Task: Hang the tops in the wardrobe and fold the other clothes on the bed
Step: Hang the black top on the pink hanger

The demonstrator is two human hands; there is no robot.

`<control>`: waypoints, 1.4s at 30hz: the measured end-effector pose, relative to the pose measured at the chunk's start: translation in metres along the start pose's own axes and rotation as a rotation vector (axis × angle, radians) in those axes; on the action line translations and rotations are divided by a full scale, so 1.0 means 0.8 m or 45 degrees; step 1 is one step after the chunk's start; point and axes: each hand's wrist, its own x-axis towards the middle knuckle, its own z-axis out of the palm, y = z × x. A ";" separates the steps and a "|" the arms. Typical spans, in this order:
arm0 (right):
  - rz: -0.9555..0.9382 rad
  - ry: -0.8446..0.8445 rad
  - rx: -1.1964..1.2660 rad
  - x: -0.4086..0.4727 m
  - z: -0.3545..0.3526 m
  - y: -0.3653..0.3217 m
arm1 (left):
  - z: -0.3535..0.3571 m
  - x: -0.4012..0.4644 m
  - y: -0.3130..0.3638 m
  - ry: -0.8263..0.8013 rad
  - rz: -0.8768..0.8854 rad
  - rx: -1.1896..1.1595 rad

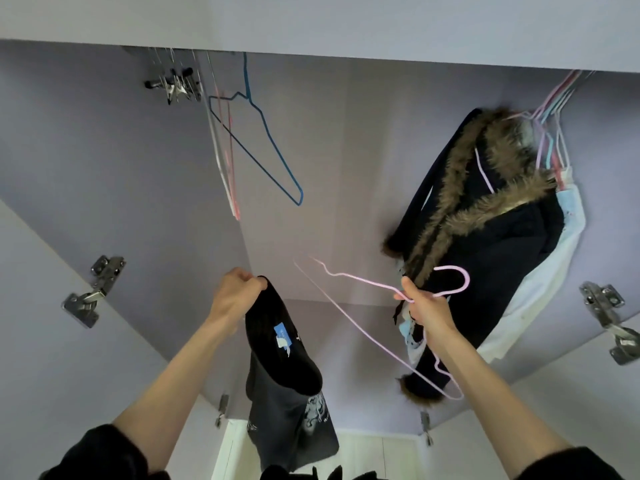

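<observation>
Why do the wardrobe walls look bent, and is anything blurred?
Head view: wide-angle distortion splays the lilac wardrobe walls outward; lighting is soft and even; the thin pink wire hanger in the right hand smears slightly; the black printed top in the left hand looks sharp.

Two hands are raised: the left hand (235,294) and the right hand (424,308). One black top (287,386), one pink hanger (388,317), one empty blue hanger (263,147) far left. One fur-trimmed coat (485,244) hangs far right; three door hinges (93,292) show clearly.

Thin pink wire hanger (381,313): smooth coated finish. Black cloth top (284,375): soft, matt, with printed graphic. Dark coat with shaggy brown fur trim (485,230): matt cloth. Lilac wardrobe panels (104,150): smooth, matt. Door hinges (93,292): shiny bare metal.
</observation>
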 end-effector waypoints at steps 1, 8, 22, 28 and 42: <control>-0.003 0.006 -0.020 0.001 -0.007 -0.002 | -0.002 0.002 -0.002 0.003 -0.021 -0.021; -0.188 -0.080 -0.144 -0.005 -0.015 -0.018 | -0.002 0.010 0.010 0.086 0.073 0.128; -0.612 -0.426 -0.508 -0.061 0.055 -0.048 | 0.051 -0.054 0.057 -0.010 0.501 0.600; -0.612 -0.370 -0.182 -0.075 0.061 -0.058 | 0.035 -0.062 0.070 -0.085 0.813 0.639; -1.026 -0.109 -0.196 -0.076 0.042 -0.085 | 0.016 -0.061 0.092 -0.021 1.247 0.670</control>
